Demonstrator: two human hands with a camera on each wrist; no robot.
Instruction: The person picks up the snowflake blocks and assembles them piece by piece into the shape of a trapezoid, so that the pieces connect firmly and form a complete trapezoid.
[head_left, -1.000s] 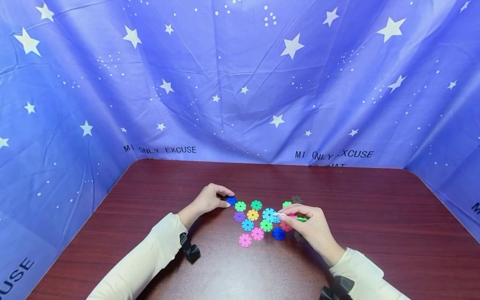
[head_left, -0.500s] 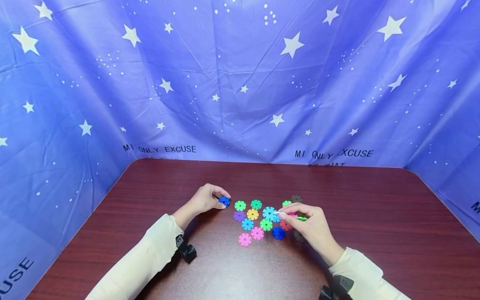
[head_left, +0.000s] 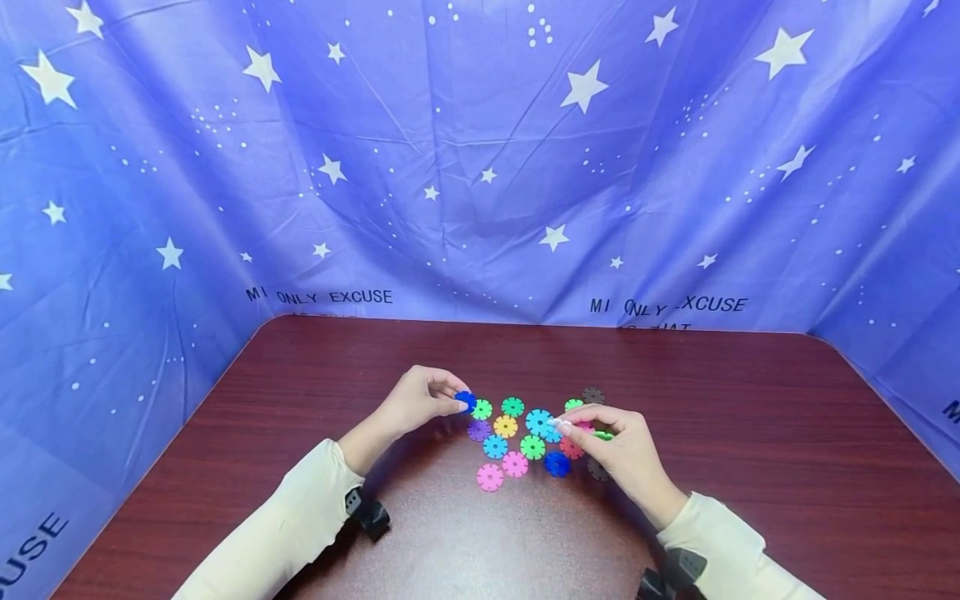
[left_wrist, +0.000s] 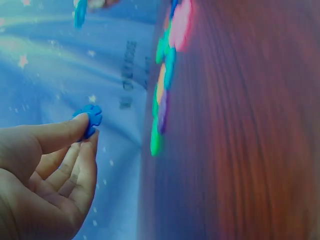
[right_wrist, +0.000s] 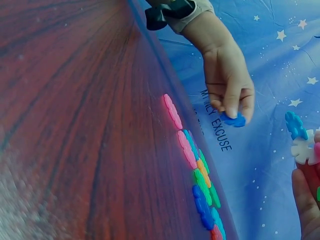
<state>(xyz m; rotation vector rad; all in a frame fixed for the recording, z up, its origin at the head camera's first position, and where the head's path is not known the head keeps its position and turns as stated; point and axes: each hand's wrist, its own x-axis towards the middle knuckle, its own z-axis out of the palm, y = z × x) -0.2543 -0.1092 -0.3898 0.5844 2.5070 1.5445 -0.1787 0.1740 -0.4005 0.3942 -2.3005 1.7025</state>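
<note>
My left hand (head_left: 423,400) pinches a dark blue notched plastic disc (left_wrist: 93,120) between thumb and fingertips. In the left wrist view that disc is held up off the table, and in the head view it overlaps a green disc (head_left: 482,409). My right hand (head_left: 618,442) holds several discs joined together. Among them are a light blue disc (right_wrist: 296,125) and a white disc (right_wrist: 302,151) slotted together, with a pink disc (right_wrist: 317,150) beside them partly cut off by the view's edge. The right fingers hide some of this piece.
Loose notched discs lie flat on the dark red wooden table (head_left: 420,542), including a yellow disc (head_left: 506,427), a purple disc (head_left: 478,430) and a pink disc (head_left: 490,477). A brown disc (head_left: 593,395) lies behind the right hand. A starry blue curtain (head_left: 480,233) encloses the table.
My left hand picks the dark blue disc up from the left end of the loose discs, draws it left, then brings it back right, raised. The right hand stays nearly still with its piece.
</note>
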